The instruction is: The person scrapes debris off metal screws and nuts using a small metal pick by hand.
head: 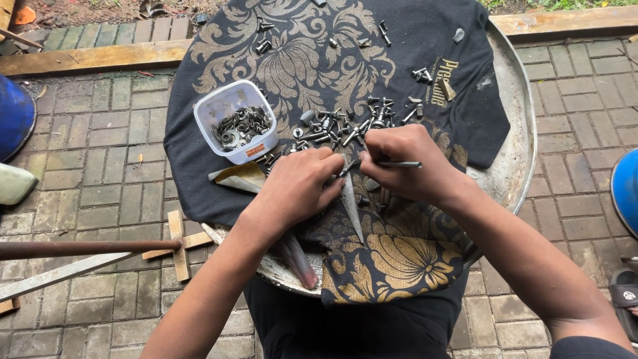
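- The plastic tub (236, 119) of washers sits on the black cloth (299, 60), near the left hand (299, 183); an elbow nudge could tip it.
- Left hand fingers curl narrowly over a metal spike (350, 203), which lies between the hands, its tip pointing toward the person.
- Right hand (405, 163) pinches a thin rod (399, 164), lying left-right; it could slip and scatter the bolts (339, 126) just beyond.

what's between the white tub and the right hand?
Head view: a loose pile of bolts and screws on the black patterned cloth lies between the white tub and the right hand.
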